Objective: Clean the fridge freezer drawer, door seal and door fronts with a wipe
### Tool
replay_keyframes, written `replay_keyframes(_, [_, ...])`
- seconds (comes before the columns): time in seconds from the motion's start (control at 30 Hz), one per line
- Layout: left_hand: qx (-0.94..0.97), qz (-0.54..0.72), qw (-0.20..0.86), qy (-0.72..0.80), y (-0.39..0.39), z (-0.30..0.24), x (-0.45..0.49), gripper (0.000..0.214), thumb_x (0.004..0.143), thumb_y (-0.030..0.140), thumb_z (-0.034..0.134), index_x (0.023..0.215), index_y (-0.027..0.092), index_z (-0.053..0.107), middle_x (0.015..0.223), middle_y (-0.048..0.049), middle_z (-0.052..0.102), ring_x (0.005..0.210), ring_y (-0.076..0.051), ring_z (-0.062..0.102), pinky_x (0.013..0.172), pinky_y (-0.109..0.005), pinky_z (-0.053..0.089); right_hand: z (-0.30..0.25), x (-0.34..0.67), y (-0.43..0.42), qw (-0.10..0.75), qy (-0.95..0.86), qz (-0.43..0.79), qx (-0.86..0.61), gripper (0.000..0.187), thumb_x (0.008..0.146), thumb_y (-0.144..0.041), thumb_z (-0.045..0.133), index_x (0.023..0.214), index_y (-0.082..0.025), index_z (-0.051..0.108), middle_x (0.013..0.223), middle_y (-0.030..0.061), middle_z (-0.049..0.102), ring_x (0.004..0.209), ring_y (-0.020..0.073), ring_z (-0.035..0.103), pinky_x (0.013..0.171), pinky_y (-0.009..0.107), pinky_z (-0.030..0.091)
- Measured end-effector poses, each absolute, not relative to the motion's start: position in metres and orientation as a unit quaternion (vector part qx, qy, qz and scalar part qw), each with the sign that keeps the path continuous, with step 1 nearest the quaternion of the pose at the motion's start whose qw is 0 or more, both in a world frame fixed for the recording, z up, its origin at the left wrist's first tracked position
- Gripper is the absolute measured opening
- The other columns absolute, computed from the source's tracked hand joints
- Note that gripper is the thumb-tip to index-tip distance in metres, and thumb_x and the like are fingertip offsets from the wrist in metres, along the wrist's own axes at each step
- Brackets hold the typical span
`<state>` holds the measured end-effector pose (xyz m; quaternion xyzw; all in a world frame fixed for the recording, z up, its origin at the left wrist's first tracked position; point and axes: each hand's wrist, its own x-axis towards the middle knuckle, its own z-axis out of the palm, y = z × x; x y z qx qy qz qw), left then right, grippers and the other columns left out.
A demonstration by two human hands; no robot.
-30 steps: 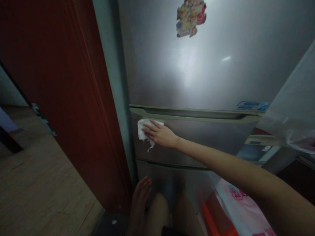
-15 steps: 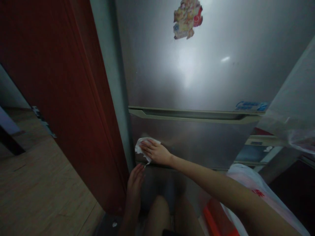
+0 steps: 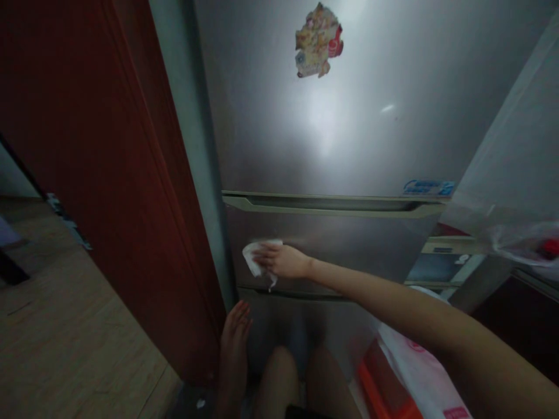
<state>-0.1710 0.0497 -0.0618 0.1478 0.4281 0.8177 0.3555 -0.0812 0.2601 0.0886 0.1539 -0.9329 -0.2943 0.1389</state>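
My right hand (image 3: 286, 261) presses a white tissue (image 3: 253, 256) against the silver fridge's middle drawer front (image 3: 358, 244), near its left edge. Parts of the tissue stick out past the fingertips, and a thin wisp hangs below the palm. Lower down, my left hand (image 3: 237, 323) is open with nothing in it. Its fingers point up beside the fridge's lower left edge; whether they touch the fridge I cannot tell. Above the drawer runs a recessed handle strip (image 3: 332, 205).
The upper fridge door (image 3: 271, 128) bears a worn sticker (image 3: 318, 43) and a blue label (image 3: 428, 187). A dark red door frame (image 3: 144, 192) stands close on the left. An orange container (image 3: 379, 384) and a white plastic bag (image 3: 430, 372) lie at the lower right.
My right hand has moved slightly right and up across the drawer front with the tissue. My left hand sits a little lower, and the view has shifted slightly.
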Motion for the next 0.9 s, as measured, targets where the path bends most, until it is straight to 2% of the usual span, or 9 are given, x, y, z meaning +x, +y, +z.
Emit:
replay_keyframes(0.17, [0.131,0.811,0.366,0.437,0.046,-0.084,-0.164,0.044,0.064,0.039,0.070,0.104,0.022,0.069,0.122,-0.0104,0.065,0.118,-0.027,0.058,0.093,-0.035,0.049,0.178,-0.076,0.259,0.292,-0.895,-0.330,0.063,0.036,0.097,-0.014,0.040,0.129,-0.010,0.056,0.145,0.0075,0.048,0.142,0.0243,0.034,0.119,0.048,0.030])
replay_keyframes(0.3, [0.131,0.799,0.369,0.457,0.046,-0.081,-0.159,0.047,0.060,0.041,0.075,0.103,0.021,0.070,0.120,-0.0122,0.066,0.118,-0.029,0.058,0.091,-0.036,0.050,0.162,-0.079,0.251,0.336,-0.888,-0.314,0.022,0.036,0.097,-0.014,0.040,0.130,-0.010,0.055,0.146,0.0097,0.047,0.142,0.0255,0.034,0.118,0.051,0.032])
replay_keyframes(0.4, [0.131,0.794,0.378,0.458,0.044,-0.079,-0.161,0.049,0.057,0.042,0.077,0.101,0.021,0.070,0.118,-0.0130,0.067,0.116,-0.030,0.060,0.088,-0.036,0.052,0.111,-0.085,0.245,0.310,-0.896,-0.314,0.049,0.037,0.096,-0.017,0.044,0.130,-0.007,0.054,0.144,0.0116,0.048,0.138,0.0282,0.039,0.115,0.050,0.037])
replay_keyframes(0.5, [0.113,0.795,0.369,0.468,0.043,-0.081,-0.161,0.048,0.058,0.039,0.076,0.101,0.020,0.070,0.117,-0.0125,0.068,0.113,-0.028,0.062,0.087,-0.034,0.052,0.057,-0.087,0.242,0.282,-0.913,-0.288,0.065,0.038,0.096,-0.018,0.044,0.130,-0.006,0.055,0.143,0.0119,0.049,0.137,0.0254,0.041,0.116,0.047,0.035])
replay_keyframes(0.63, [0.127,0.791,0.361,0.477,0.042,-0.087,-0.155,0.043,0.064,0.037,0.070,0.103,0.021,0.069,0.120,-0.0126,0.066,0.115,-0.028,0.061,0.092,-0.037,0.051,0.006,-0.084,0.240,0.208,-0.941,-0.255,0.083,0.037,0.097,-0.018,0.042,0.129,-0.006,0.056,0.142,0.0112,0.051,0.136,0.0228,0.043,0.115,0.043,0.037])
replay_keyframes(0.77, [0.137,0.791,0.369,0.468,0.039,-0.092,-0.152,0.041,0.069,0.035,0.067,0.108,0.022,0.068,0.125,-0.0118,0.065,0.120,-0.028,0.058,0.096,-0.037,0.049,-0.017,-0.077,0.240,0.135,-0.953,-0.244,0.114,0.033,0.096,-0.018,0.045,0.121,-0.006,0.063,0.136,0.0109,0.056,0.132,0.0216,0.049,0.115,0.039,0.038])
replay_keyframes(0.9, [0.133,0.790,0.387,0.457,0.038,-0.096,-0.158,0.043,0.065,0.037,0.069,0.105,0.021,0.069,0.125,-0.0135,0.065,0.120,-0.030,0.059,0.094,-0.039,0.051,0.000,-0.073,0.246,0.116,-0.952,-0.246,0.142,0.028,0.092,-0.020,0.054,0.114,-0.008,0.067,0.129,0.0098,0.063,0.134,0.0223,0.046,0.119,0.040,0.030])
